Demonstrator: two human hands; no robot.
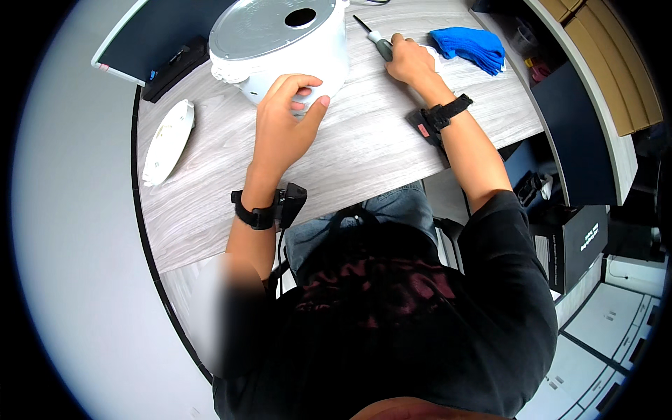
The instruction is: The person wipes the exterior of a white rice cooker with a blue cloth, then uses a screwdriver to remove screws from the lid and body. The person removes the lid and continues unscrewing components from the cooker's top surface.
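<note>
A white, round-bodied appliance (pixel 318 59) stands at the far side of the table, with a grey plate (pixel 255 28) on top that has a dark round hole. Close to its near wall is my left hand (pixel 285 122), fingers curved and thumb apart, holding nothing; whether the fingertips touch the wall I cannot tell. To the right of the appliance, my right hand (pixel 411 63) is closed around the handle of a screwdriver (pixel 381 44). Its dark shaft points away to the upper left, low over the tabletop. Something white shows partly behind the right hand.
A folded blue cloth (pixel 470 47) lies right of my right hand. On the left is a curved white plastic piece (pixel 169 143), near a dark box-like object (pixel 175 70) by the partition. Shelving with brown cardboard boxes (pixel 612 63) borders the table's right side.
</note>
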